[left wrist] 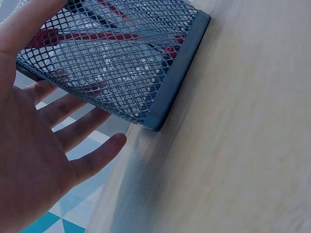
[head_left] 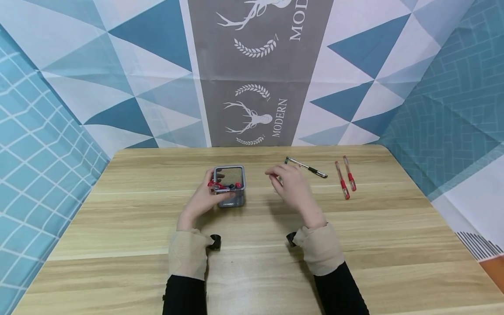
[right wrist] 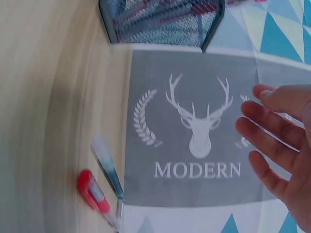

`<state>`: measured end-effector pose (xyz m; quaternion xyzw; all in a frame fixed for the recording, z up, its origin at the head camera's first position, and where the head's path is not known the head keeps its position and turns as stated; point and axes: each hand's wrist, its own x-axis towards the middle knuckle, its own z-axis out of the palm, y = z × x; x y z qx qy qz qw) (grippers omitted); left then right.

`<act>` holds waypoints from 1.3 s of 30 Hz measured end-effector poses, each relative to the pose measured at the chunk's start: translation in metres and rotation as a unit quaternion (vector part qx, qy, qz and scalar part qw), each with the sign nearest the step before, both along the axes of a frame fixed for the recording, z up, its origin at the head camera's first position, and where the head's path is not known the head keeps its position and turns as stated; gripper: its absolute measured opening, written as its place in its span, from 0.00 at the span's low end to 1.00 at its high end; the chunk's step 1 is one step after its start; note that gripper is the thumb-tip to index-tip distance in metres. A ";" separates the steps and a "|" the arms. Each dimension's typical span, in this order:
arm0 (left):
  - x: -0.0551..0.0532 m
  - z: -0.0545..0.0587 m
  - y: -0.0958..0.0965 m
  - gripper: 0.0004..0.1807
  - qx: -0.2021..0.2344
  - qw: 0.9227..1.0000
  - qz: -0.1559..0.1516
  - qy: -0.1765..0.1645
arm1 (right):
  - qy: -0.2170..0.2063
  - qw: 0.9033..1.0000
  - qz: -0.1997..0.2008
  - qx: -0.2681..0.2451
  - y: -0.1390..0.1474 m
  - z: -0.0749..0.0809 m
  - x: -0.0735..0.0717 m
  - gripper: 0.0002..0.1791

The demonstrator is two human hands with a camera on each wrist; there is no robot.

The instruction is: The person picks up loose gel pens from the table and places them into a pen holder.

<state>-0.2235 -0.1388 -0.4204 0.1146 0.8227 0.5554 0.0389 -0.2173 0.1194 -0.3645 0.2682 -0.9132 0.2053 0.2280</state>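
Observation:
A dark wire-mesh pen holder (head_left: 236,201) stands on the table, with red and dark pens (left wrist: 97,36) visible through its mesh. My left hand (head_left: 202,202) grips it from the left, thumb along the near side and fingers behind. In the left wrist view the fingers spread against the mesh. To the right of the holder my right hand (head_left: 293,189) hovers over the table, fingers loosely bent and nothing in them. Just beyond that hand lies a black-gripped pen (head_left: 316,172), its far part close to the fingers.
Two red pens (head_left: 341,180) (head_left: 349,173) lie side by side farther right on the wooden table (head_left: 256,271). A patterned cloth (head_left: 252,65) with deer prints hangs behind the table's back edge. Black wrist straps (head_left: 215,242) show at both sleeves.

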 end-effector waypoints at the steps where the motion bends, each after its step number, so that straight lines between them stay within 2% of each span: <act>1: 0.000 0.000 0.000 0.47 0.001 1.000 0.000 0.000 | -0.012 1.000 -0.003 0.004 0.002 0.001 0.000 0.07; 6: 0.000 0.000 0.000 0.47 0.011 1.000 -0.001 -0.006 | -0.062 0.998 -0.018 0.025 0.010 0.003 -0.002 0.09; 16: -0.001 0.000 0.000 0.47 0.002 1.000 0.002 -0.005 | -0.114 0.992 -0.029 0.048 0.021 0.002 -0.004 0.12; 28: 0.001 0.001 0.000 0.48 -0.015 1.000 0.009 -0.012 | -0.136 0.981 -0.068 0.116 0.025 -0.004 -0.006 0.14; 33: 0.000 0.000 0.000 0.48 -0.014 1.000 0.010 -0.011 | -0.173 0.972 -0.089 0.133 0.026 -0.009 -0.008 0.14; 39: 0.001 0.002 0.000 0.48 -0.020 1.000 0.011 -0.012 | -0.232 0.952 -0.151 0.134 0.026 -0.015 -0.008 0.13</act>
